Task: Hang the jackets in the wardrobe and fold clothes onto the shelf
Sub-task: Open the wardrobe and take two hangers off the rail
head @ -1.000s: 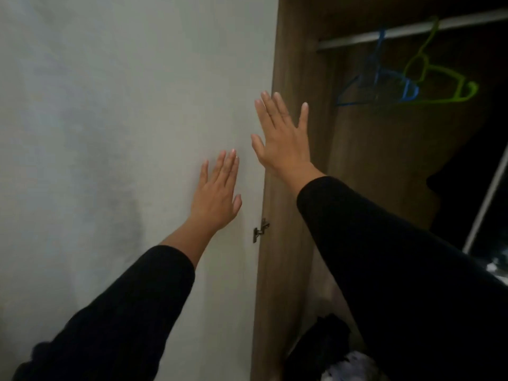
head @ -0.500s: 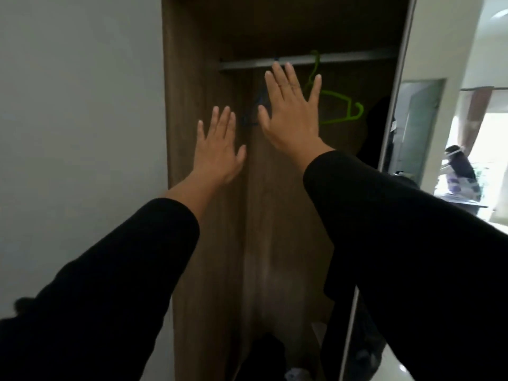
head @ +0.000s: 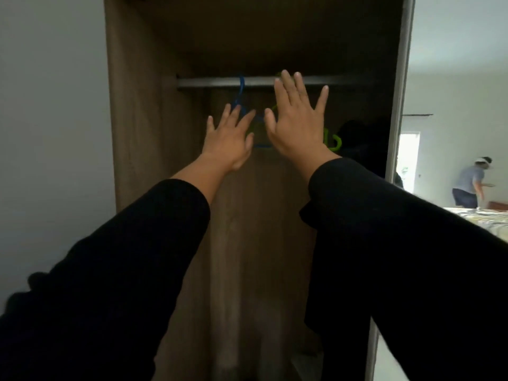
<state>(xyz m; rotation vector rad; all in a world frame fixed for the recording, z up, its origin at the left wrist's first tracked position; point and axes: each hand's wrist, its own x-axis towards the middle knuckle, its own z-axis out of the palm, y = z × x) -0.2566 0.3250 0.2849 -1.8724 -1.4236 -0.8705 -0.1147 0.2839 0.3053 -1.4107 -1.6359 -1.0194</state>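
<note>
An open brown wardrobe (head: 137,119) fills the middle of the head view, with a metal rail (head: 214,81) across its top. A blue hanger (head: 241,89) and a green hanger (head: 334,141) hang from the rail, both largely hidden behind my hands. My left hand (head: 229,140) and my right hand (head: 297,119) are raised in front of the rail, backs toward me, fingers straight and spread, holding nothing. A dark garment (head: 360,144) hangs at the right inside the wardrobe.
A white wall (head: 49,105) lies left of the wardrobe. The wardrobe's light door edge (head: 398,105) stands at the right. Beyond it a person (head: 468,185) bends near a bed (head: 478,218) with patterned bedding.
The view has swung right, from the white wall to the wardrobe's inside. Both hands stay raised and spread, now in front of the rail and hangers.
</note>
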